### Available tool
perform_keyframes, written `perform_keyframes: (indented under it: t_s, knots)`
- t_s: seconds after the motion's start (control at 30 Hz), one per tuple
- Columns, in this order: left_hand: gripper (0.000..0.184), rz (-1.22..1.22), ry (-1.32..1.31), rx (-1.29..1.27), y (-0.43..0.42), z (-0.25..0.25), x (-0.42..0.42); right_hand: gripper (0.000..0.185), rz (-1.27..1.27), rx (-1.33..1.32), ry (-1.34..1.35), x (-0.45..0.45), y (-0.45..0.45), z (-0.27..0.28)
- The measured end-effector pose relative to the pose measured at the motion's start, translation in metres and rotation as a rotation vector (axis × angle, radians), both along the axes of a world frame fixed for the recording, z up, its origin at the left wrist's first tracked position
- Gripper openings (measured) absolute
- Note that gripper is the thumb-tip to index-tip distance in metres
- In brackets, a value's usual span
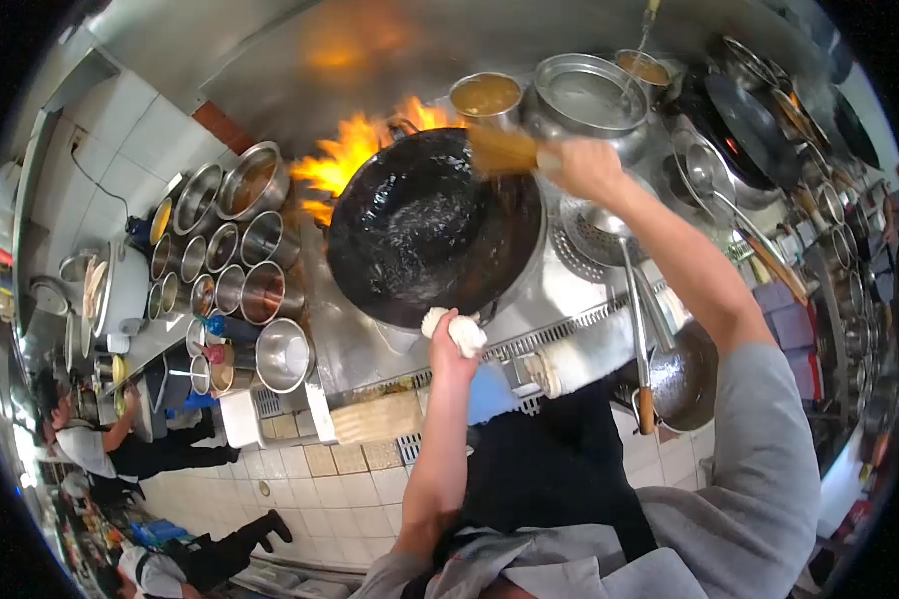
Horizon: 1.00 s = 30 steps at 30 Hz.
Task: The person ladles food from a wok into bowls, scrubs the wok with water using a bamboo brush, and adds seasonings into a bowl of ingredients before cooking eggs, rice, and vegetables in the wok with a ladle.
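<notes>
A large black wok [509, 245] sits over the burner, with clear, rippling liquid in its bottom. At its near rim, my left hand [451, 357] is closed around a bunched white cloth [466, 334] pressed to the edge or handle, which the cloth hides. Above the wok's far right rim, my right hand [587, 168] grips the handle of a bamboo wok brush [504, 152]. The brush is blurred and its bristles point left over the wok. Tall orange flames [355, 150] rise behind the wok on its far left side.
Several metal seasoning pots [263, 292] stand to the left. A pot of brown liquid [486, 97] and a wide metal pot [591, 95] stand behind. A perforated strainer [581, 262] lies to the right, near another wok [684, 379]. Co-workers [155, 444] are at lower left.
</notes>
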State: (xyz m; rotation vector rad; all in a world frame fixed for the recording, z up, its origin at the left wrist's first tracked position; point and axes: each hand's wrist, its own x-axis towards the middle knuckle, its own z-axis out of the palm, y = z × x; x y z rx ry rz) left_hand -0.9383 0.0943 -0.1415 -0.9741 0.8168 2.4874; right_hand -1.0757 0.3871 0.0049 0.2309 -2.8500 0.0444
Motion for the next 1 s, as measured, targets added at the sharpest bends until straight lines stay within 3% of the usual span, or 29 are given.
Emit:
perform_keyframes:
  t_s: [0.03,0.1,0.23,0.3,0.33,0.37,0.5,0.57,0.73,0.8,0.83,0.9,1.0]
  knots:
    - [0.009,-0.026,0.028,0.057,-0.001,-0.014,0.000,0.030,-0.100,-0.085,-0.035,0.013,-0.010,0.031]
    - [0.007,0.049,0.123,-0.004,0.001,-0.027,0.006,0.038,-0.189,-0.251,0.006,0.037,-0.012,0.042]
    - [0.007,0.081,0.210,-0.111,-0.020,-0.011,0.030,0.051,0.006,-0.909,-0.015,0.131,0.001,-0.037]
    - [0.004,0.045,0.203,-0.262,-0.035,0.006,0.044,0.055,-0.170,-1.355,-0.355,0.186,-0.017,-0.081]
    - [0.003,0.025,0.269,-0.344,-0.041,0.018,0.052,0.057,-0.201,-1.365,-0.367,0.207,-0.027,-0.083]
    - [0.005,0.007,0.337,-0.425,-0.046,0.032,0.057,0.055,-0.325,-1.534,-0.547,0.224,-0.037,-0.067]
    - [0.027,-0.071,0.409,-0.789,-0.062,0.082,0.052,0.048,-0.041,-1.939,-0.147,0.264,-0.093,-0.094]
    - [0.037,-0.081,0.523,-0.887,-0.072,0.086,0.042,0.048,-0.074,-1.625,-0.410,0.269,-0.101,-0.113]
    - [0.041,-0.125,0.676,-1.239,-0.053,0.135,0.055,0.050,0.036,-1.357,-0.410,0.251,-0.126,-0.062]
    - [0.042,-0.128,0.725,-1.464,-0.042,0.138,0.076,0.051,0.146,-1.417,0.036,0.214,-0.151,-0.096]
    - [0.055,-0.194,0.790,-1.621,-0.052,0.120,0.089,0.050,0.064,-1.590,-0.036,0.200,-0.148,-0.080]
    - [0.068,-0.116,0.786,-1.511,-0.042,0.102,0.125,0.048,-0.140,-1.961,-0.122,0.170,-0.142,-0.049]
    - [0.075,-0.034,0.635,-1.462,-0.056,0.038,0.157,0.056,-0.049,-1.570,0.081,0.200,-0.152,-0.052]
